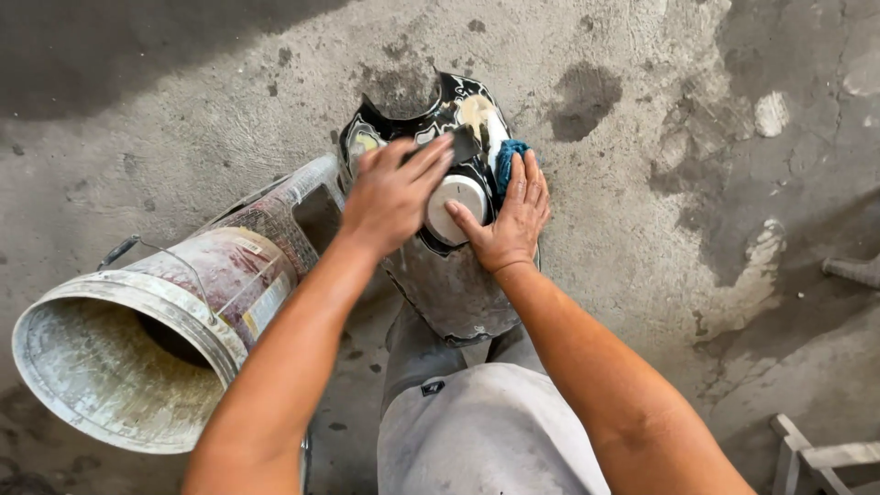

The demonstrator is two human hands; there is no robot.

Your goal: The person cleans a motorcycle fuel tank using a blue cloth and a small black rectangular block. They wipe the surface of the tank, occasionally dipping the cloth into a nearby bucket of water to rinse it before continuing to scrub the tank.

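A tipped bucket (137,348) is crowding the left; bare concrete floor (642,229) is lying open right and far of the black panel (449,275).
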